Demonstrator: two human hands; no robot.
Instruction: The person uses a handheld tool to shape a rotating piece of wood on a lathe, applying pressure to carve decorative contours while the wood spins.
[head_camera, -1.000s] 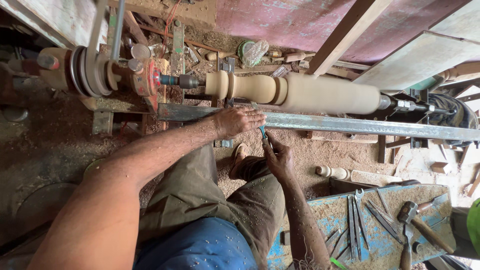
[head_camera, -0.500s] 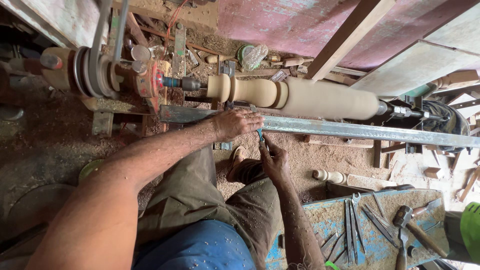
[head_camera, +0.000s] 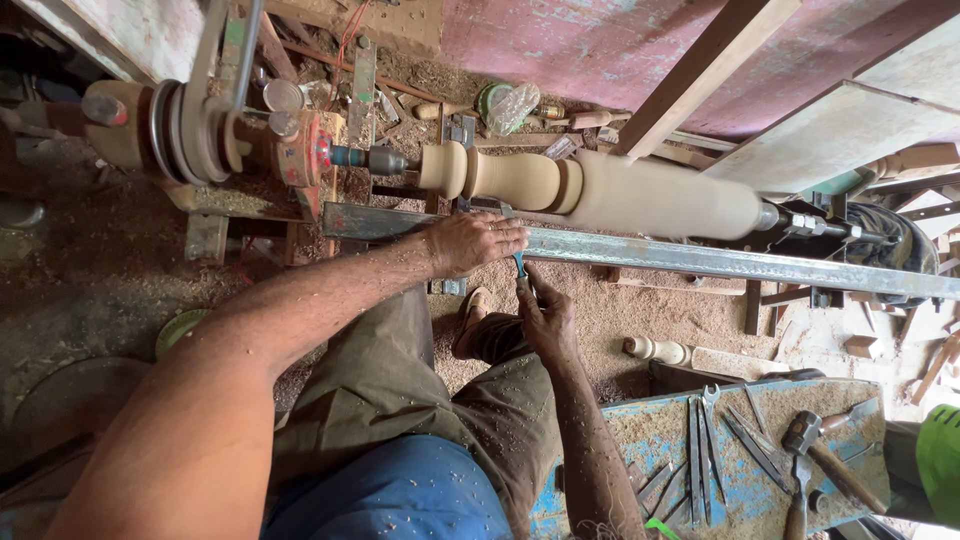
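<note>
1. Head view: the left hand (head_camera: 475, 240) lies palm down on the long steel tool rest (head_camera: 700, 258), fingers curled over its far edge and pressing on a turning tool (head_camera: 520, 264) with a blue handle.
2. The right hand (head_camera: 545, 315) sits just near of the rest, below the left hand, clenched around the blue handle; only a short piece of the handle shows between the two hands, and the cutting end is hidden under the left fingers.
3. The wooden spindle (head_camera: 600, 188) is mounted across the lathe, just far of the rest. Its left part carries a rounded knob, a bulge and grooves; its right part is a plain, thick cylinder.
4. At the spindle's left end stands the headstock (head_camera: 300, 160) with a red face, and left of that a grooved pulley (head_camera: 185, 130) with a belt running up.
5. The tailstock centre (head_camera: 800, 222) meets the spindle's right end.
6. Sawdust (head_camera: 620, 320) covers the floor beneath the rest, where a small turned piece (head_camera: 655, 350) lies.
7. At near right a worn blue bench (head_camera: 650, 440) holds a row of chisels (head_camera: 700, 450) and a hammer (head_camera: 815, 450).
8. The person's knee in olive trousers (head_camera: 400, 390) fills the near centre.
</note>
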